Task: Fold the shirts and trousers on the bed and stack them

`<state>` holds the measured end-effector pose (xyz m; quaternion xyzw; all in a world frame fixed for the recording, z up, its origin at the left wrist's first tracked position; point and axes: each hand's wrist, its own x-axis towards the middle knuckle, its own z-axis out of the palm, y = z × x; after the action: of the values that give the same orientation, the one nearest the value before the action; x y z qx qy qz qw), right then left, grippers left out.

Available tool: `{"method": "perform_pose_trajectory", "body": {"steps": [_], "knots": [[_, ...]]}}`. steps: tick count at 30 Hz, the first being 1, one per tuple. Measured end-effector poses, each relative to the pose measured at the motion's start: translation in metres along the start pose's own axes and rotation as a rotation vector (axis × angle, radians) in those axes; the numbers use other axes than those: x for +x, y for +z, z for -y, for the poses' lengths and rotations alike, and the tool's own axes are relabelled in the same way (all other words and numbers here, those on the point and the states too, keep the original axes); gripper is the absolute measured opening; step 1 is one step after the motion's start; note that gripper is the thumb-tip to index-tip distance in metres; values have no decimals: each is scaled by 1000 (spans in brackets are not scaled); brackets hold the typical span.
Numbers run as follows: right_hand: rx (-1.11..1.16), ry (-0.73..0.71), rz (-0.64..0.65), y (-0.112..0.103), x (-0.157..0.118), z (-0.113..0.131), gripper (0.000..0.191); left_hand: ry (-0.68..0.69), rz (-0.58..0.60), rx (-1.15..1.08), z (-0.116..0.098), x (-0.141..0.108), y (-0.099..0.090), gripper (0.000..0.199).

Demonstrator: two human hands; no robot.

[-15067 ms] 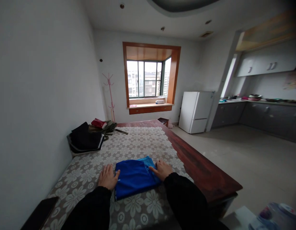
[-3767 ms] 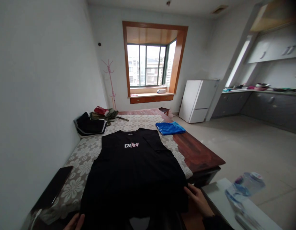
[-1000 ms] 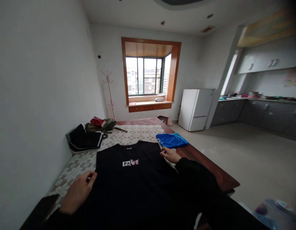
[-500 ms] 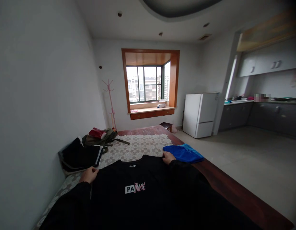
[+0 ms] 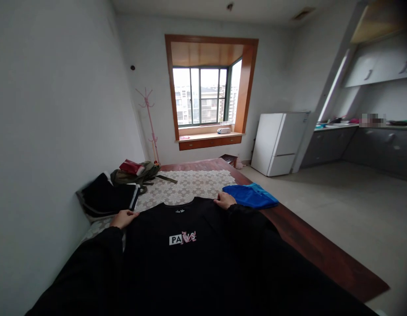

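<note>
Black shirt (image 5: pixel 177 267) cut off at six o'clock; kitchen item (image 5: pixel 372 120) pixelated near three; neck print (image 5: pixel 180 211) unreadably small.

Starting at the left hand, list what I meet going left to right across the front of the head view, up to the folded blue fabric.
Left hand → chest print on the black shirt → right hand → folded blue fabric.
</note>
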<state>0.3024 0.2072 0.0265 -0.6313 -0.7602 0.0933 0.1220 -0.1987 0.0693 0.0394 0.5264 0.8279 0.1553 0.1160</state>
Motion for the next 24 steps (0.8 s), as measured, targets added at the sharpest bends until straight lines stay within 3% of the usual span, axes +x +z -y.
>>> {"method": "perform_pose_trajectory", "body": {"steps": [3,8,13,16,20,24], "knots": [[8,-19,-30,4,1,5,16,4,-57,30,-11,-7,5,32],[11,-20,-97,18,-6,1,23,2,-192,73,-21,-28,21,35],[-9,-79,-147,21,-11,1,27,44,-232,85,-25,-37,24,34],[-23,-221,-179,20,-14,4,39,90,-249,74,-26,-37,23,36],[-6,-529,-17,19,-18,5,49,230,-227,56,-29,-39,23,39],[-54,-448,106,15,-12,18,49,344,-163,53,-29,-41,23,37]]}}
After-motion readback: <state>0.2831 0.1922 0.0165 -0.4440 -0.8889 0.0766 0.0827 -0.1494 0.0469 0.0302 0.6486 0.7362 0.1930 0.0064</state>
